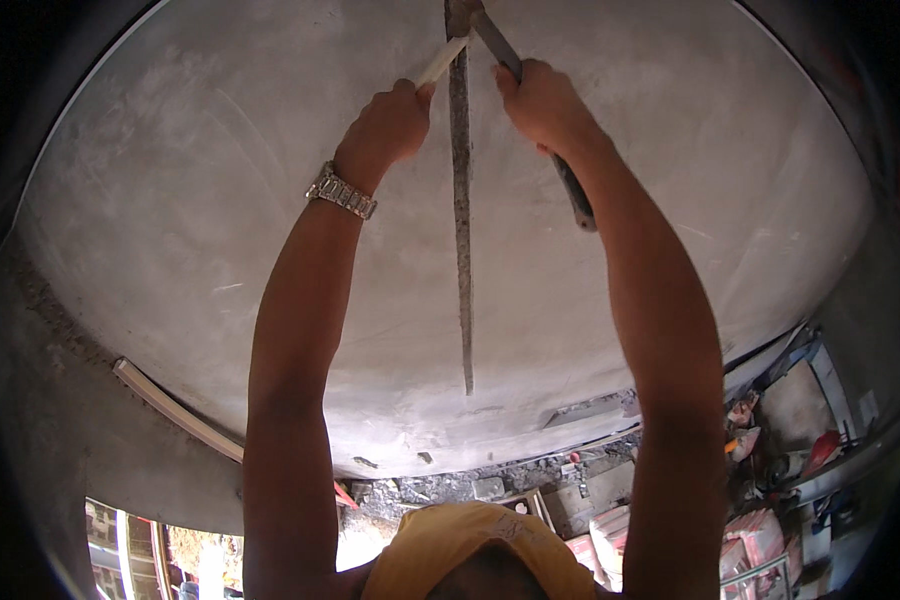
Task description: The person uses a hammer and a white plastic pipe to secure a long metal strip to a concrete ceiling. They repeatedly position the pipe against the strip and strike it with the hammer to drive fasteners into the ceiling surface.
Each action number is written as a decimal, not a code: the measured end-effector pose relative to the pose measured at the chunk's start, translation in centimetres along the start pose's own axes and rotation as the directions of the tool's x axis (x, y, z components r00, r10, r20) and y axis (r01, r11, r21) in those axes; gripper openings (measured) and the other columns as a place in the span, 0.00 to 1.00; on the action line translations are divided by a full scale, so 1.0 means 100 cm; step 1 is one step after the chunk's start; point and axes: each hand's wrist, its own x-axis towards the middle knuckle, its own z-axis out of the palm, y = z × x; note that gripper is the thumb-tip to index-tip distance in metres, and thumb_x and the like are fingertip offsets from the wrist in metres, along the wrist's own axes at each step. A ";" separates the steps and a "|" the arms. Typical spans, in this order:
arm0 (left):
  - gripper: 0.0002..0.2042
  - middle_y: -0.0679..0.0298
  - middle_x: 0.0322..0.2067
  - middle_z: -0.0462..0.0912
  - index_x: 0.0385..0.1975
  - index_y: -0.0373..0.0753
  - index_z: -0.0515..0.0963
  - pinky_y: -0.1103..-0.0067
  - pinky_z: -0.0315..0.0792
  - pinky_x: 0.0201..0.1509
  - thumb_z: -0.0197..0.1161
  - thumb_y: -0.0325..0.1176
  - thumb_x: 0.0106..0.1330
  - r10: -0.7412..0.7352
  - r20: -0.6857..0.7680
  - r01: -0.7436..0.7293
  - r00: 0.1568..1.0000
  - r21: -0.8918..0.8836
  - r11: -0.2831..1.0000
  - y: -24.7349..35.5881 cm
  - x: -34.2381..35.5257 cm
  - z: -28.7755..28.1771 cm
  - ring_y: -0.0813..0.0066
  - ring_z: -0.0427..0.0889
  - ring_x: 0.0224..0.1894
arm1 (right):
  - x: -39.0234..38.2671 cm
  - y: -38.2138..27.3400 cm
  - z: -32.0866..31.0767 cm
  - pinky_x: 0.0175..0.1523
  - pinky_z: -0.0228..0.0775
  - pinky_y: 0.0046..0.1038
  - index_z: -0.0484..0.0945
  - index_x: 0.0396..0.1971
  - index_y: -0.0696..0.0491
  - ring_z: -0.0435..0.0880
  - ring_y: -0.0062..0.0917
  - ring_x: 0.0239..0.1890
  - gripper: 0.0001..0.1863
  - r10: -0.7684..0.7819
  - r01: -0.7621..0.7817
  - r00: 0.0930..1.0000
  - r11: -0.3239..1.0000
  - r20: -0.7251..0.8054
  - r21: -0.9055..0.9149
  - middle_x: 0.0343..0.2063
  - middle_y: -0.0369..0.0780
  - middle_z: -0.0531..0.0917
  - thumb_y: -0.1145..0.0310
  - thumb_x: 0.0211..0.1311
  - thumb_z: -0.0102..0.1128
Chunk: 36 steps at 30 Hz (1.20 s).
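Observation:
My left hand (385, 125) grips a pale flat tool (442, 60), angled up to a narrow rough groove (462, 230) cut down the grey plastered wall (190, 200). A metal watch (340, 191) circles my left wrist. My right hand (545, 110) is closed on a long dark-handled tool (498, 40) that looks like a hammer; its head (462, 18) is at the groove's top, close to the pale tool's upper end. Whether the two tools touch is hard to tell.
Rubble and broken blocks (590, 490), pink-and-white sacks (755, 540) and assorted clutter (800, 420) lie along the bottom and lower right. A pale strip (175, 405) runs at lower left, above a bright opening (120, 545). Yellow cloth (430, 540) shows at bottom centre.

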 end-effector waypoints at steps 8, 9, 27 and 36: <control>0.25 0.40 0.30 0.83 0.43 0.31 0.72 0.55 0.76 0.35 0.38 0.51 0.79 -0.009 0.007 0.009 1.000 0.007 1.000 0.001 0.004 -0.002 0.41 0.84 0.34 | 0.004 0.000 0.009 0.32 0.79 0.46 0.76 0.41 0.62 0.85 0.52 0.29 0.25 -0.092 0.095 0.980 0.995 -0.177 0.006 0.27 0.54 0.84 0.51 0.73 0.47; 0.25 0.40 0.31 0.83 0.44 0.31 0.72 0.55 0.76 0.36 0.37 0.51 0.78 -0.014 0.027 0.014 1.000 -0.002 1.000 0.004 0.006 -0.003 0.41 0.84 0.34 | 0.011 0.008 0.010 0.32 0.79 0.46 0.76 0.42 0.62 0.85 0.52 0.29 0.25 -0.039 0.035 0.997 0.997 -0.066 -0.068 0.27 0.54 0.84 0.50 0.73 0.48; 0.28 0.40 0.34 0.83 0.46 0.30 0.73 0.57 0.77 0.37 0.37 0.53 0.78 -0.016 0.026 0.016 1.000 0.003 1.000 -0.003 0.006 0.003 0.44 0.85 0.32 | -0.013 -0.014 0.011 0.32 0.79 0.46 0.77 0.39 0.63 0.85 0.51 0.30 0.25 -0.065 0.070 0.975 0.997 -0.211 0.014 0.25 0.54 0.83 0.52 0.74 0.46; 0.28 0.45 0.33 0.82 0.46 0.30 0.72 0.60 0.75 0.34 0.37 0.53 0.78 -0.081 0.120 0.091 0.990 -0.082 0.992 0.002 0.005 -0.007 0.50 0.82 0.30 | -0.023 0.013 0.008 0.29 0.78 0.42 0.74 0.40 0.60 0.85 0.47 0.24 0.24 -0.062 0.056 0.996 0.994 -0.065 -0.092 0.22 0.50 0.83 0.50 0.74 0.47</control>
